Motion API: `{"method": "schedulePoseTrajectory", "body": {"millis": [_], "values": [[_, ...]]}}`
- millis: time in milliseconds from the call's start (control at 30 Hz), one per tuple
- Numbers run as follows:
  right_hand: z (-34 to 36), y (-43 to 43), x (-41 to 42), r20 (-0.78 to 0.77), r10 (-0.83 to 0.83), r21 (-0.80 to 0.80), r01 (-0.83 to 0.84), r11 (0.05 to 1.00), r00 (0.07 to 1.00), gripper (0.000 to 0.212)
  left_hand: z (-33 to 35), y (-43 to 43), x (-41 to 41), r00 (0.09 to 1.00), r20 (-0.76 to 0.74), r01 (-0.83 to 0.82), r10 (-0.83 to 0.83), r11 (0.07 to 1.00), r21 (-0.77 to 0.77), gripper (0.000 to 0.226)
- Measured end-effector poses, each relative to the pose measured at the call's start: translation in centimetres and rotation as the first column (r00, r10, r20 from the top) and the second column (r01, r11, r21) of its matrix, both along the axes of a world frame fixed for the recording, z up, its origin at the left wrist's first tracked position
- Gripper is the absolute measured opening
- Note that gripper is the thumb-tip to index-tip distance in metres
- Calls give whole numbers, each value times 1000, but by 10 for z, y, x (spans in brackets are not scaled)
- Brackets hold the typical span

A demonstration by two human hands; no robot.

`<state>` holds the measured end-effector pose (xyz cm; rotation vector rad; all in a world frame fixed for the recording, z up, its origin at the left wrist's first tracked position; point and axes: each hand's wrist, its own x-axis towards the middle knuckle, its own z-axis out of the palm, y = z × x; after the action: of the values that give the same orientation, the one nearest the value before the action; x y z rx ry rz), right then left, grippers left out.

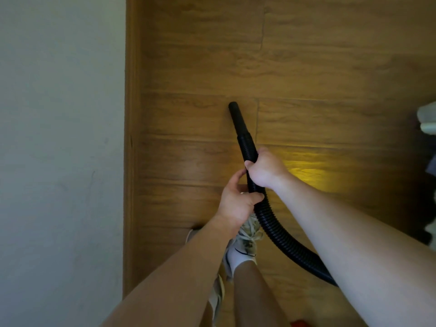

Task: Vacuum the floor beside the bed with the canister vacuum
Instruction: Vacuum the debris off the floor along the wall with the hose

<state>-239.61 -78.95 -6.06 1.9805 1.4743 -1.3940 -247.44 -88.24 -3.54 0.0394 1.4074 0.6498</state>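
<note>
Black ribbed plastic vacuum hose point(271, 223): flexible, round in section, finely corrugated; sweeps in a curve from under the right forearm up to mid-frame. Ends in a smooth black tapered nozzle point(237, 119), matte, narrowing to a blunt round mouth; points away and slightly left, low over the floor beside the wall; contact with the boards not discernible.

Right hand point(265, 169): fingers wrapped fully round the hose just behind the nozzle joint, back of the hand upward, forearm bare and extended from lower right.

Left hand point(237, 202): clasped round the hose directly below the right hand, thumb laid across the ribs, almost touching the other hand; forearm bare, reaching in from lower left.

Wood-grain plank floor point(306, 55): warm brown, semi-gloss, long boards with visible seams. Yellow patch of light point(306, 172) on the boards just right of the right hand.

Plain pale wall point(59, 138): flat, matte, fills the left side; edged by a brown wooden skirting board point(132, 114).

Worn pale laced shoe point(246, 239) with white sock point(237, 258), beneath the left forearm, beside the hose.

Pale folded items point(427, 120) at the right edge, too cropped to identify.
</note>
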Motion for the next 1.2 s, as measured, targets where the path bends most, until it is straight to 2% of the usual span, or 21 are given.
{"method": "schedulePoseTrajectory", "body": {"millis": [167,367,700,1067,1200], "values": [[0,-19,7,-5,-17,20,17,1000,1000,34,1,-16,5,999,40,5,-6,1000,15,72],[-6,-55,-9,-59,18,25,-16,1000,998,26,1,-55,-8,999,4,-39,40,999,-2,71],[-14,-109,-79,-166,167,11,-167,986,972,28,-7,-123,-56,979,-139,-157,152,987,-23,73],[-8,-149,-114,-214,329,-37,-344,938,920,27,1,-172,-72,930,-157,-342,334,939,-26,73],[-4,-166,-101,-195,358,-37,-372,927,913,27,5,-188,-53,912,-146,-391,385,920,-19,64]]}}
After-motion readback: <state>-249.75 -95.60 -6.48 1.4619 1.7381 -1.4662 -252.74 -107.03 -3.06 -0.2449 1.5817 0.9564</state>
